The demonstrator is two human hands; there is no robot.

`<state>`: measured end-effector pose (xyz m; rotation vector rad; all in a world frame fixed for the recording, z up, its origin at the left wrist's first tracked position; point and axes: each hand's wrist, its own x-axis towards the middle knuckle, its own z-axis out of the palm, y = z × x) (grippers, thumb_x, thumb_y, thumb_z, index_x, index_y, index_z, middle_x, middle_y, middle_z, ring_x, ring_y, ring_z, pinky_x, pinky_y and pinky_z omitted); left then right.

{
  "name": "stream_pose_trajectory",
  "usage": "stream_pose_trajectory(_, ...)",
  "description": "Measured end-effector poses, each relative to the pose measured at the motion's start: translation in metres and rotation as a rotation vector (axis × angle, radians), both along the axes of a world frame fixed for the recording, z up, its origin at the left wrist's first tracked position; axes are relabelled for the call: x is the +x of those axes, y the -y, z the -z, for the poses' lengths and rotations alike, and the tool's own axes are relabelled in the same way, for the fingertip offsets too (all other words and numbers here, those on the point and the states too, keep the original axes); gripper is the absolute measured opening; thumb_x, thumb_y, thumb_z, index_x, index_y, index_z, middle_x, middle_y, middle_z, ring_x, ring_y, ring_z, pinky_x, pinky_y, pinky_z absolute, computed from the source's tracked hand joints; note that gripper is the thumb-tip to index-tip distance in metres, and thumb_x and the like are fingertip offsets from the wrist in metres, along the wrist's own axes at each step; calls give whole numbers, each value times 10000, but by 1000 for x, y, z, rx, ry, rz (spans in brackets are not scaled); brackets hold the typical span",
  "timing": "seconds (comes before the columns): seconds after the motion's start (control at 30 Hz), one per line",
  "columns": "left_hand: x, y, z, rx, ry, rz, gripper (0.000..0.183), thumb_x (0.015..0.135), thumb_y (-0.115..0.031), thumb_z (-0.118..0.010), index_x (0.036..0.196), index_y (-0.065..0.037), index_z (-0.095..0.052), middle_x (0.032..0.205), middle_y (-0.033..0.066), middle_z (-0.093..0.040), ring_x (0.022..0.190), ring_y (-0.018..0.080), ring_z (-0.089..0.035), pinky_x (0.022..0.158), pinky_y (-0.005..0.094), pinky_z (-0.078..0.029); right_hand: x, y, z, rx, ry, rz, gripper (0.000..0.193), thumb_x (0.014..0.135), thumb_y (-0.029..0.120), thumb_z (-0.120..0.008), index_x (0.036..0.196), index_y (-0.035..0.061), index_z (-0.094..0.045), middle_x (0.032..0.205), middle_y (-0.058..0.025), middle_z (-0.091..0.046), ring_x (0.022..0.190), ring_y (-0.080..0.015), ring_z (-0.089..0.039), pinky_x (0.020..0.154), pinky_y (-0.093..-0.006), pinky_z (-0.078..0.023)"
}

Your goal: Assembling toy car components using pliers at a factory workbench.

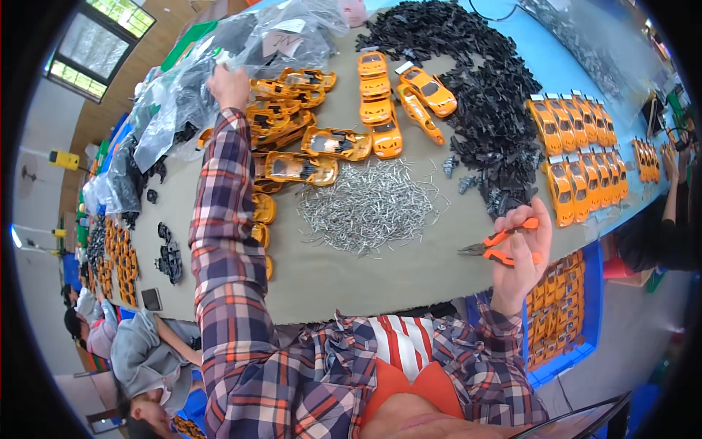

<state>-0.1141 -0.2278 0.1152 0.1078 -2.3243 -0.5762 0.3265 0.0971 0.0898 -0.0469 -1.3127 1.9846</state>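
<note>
My right hand (523, 252) is closed around pliers (501, 245) with orange handles, their dark jaws pointing left over the table. My left arm stretches far forward, and my left hand (229, 86) is closed beside the clear plastic bags (256, 44). A small white and green piece shows at its fingertips, too small to name. Right of that hand lies a heap of orange toy car bodies (285, 117), some upside down. A pile of short silvery metal pins (369, 208) lies mid-table. Beyond it stand upright orange car shells (375, 86) in a column.
Small black plastic parts (482, 88) form a long mound at the back right. Rows of orange cars (578, 186) stand along the right side. A blue crate (594, 307) of cars sits below the table's right edge. Other people (153, 351) work at the left.
</note>
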Motion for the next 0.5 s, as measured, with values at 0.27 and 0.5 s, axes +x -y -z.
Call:
stream_pose_trajectory(0.27, 119, -140, -43, -190, 346, 609, 563, 762, -448, -619, 1056, 31, -579, 1023, 245, -614, 976, 388, -587, 847, 435, -462, 10, 13, -22, -15, -7, -7, 565, 810, 110, -616, 1306, -15, -375, 993, -69, -459, 894, -151, -433, 788, -313, -409)
stream_pose_trajectory(0.5, 72, -190, -13, -160, 701, 446, 731, 710, -621, -597, 1070, 16, -622, 1091, 226, -605, 1044, 354, -573, 894, 388, -450, 22, 15, -23, -27, 26, -1, 566, 800, 91, -612, 1303, -18, -376, 997, -70, -460, 894, -153, -439, 793, -311, -415)
